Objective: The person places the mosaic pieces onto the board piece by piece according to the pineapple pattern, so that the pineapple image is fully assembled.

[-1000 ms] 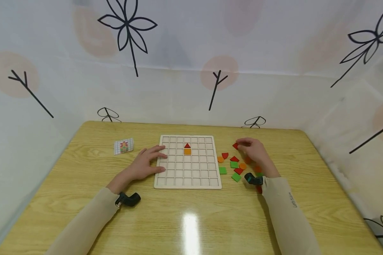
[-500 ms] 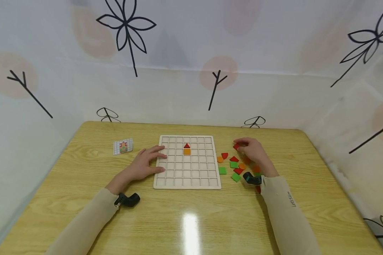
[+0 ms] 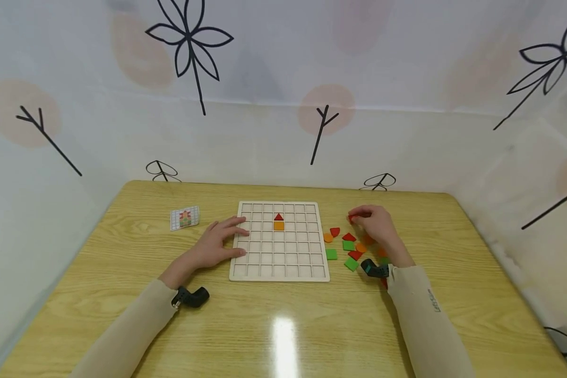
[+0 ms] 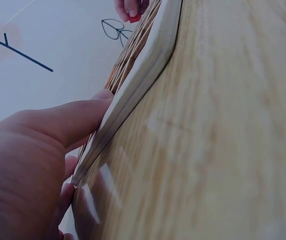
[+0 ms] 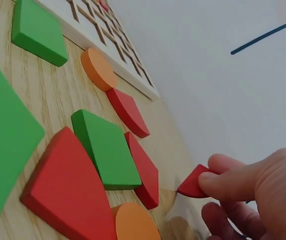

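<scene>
My left hand (image 3: pixel 217 244) rests on the left edge of a pale wooden grid board (image 3: pixel 280 275), fingers spread and thumb lower down. In the left wrist view the thumb (image 4: pixel 85 117) lies over the board's rim. On the board a red triangle tile (image 3: pixel 278 217) sits in a cell right above an orange square tile (image 3: pixel 279 226). To the right of the board, my right hand (image 3: pixel 378 223) pinches a red wedge-shaped tile (image 5: pixel 192 183) between thumb and fingers, raised off the table in the right wrist view. Its rear part is hidden by the fingertips.
Loose tiles lie between board and right hand: green squares (image 3: pixel 331 254), orange circles (image 3: pixel 328 238) and red wedges (image 3: pixel 335 231); several are partly under the right wrist. A small card with a coloured grid pattern (image 3: pixel 185 217) lies left of the board. A printed cloth (image 3: pixel 264 142) stands behind the table.
The red tile has turned slightly between the right fingertips, so less of it shows in the head view. The left hand and the board have kept their places.
</scene>
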{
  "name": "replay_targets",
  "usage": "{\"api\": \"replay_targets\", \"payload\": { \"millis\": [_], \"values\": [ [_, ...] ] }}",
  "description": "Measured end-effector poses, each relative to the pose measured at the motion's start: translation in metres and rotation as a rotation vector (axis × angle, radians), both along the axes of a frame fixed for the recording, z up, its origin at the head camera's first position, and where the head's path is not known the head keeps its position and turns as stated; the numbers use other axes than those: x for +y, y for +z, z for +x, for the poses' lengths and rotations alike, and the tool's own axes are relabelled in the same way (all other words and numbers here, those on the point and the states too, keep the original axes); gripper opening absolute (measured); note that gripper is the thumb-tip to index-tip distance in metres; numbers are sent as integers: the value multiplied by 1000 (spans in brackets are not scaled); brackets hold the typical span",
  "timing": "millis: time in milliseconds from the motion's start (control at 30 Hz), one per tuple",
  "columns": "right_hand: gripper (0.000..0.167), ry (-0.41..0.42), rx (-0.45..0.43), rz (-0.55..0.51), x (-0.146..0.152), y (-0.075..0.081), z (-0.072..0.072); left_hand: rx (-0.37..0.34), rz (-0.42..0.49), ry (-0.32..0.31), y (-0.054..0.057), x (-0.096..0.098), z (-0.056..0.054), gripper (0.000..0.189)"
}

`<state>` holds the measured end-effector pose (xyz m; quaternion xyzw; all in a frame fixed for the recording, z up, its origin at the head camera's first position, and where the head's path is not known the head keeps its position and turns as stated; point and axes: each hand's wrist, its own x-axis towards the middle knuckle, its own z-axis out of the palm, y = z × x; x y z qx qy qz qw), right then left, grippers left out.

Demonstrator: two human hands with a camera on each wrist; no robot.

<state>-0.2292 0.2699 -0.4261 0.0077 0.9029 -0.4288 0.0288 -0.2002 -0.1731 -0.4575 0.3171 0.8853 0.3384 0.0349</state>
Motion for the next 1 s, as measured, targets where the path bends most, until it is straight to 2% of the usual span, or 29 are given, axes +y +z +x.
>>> {"api": "replay_targets", "payload": {
  "millis": [167, 267, 400, 667, 800, 1000],
  "values": [
    [23, -32, 34, -1, -3, 1, 2, 2, -5, -5, 1, 0, 0, 42],
    [26, -23, 55, 8, -9, 3, 4, -2, -8, -3, 1, 0, 0, 42],
    [28, 22, 53, 17, -23, 6, 5, -5, -9, 1, 3, 0, 0, 42],
    [25, 131, 9, -58, -55, 7, 6, -14, -8, 3, 3, 1, 0, 42],
    [20, 172, 48, -74, -73, 5, 6, -12, -3, 5, 2, 1, 0, 41],
    [14, 221, 117, -42, -99, 0, 4, -10, 3, 6, 1, 1, 0, 41]
  ]
}}
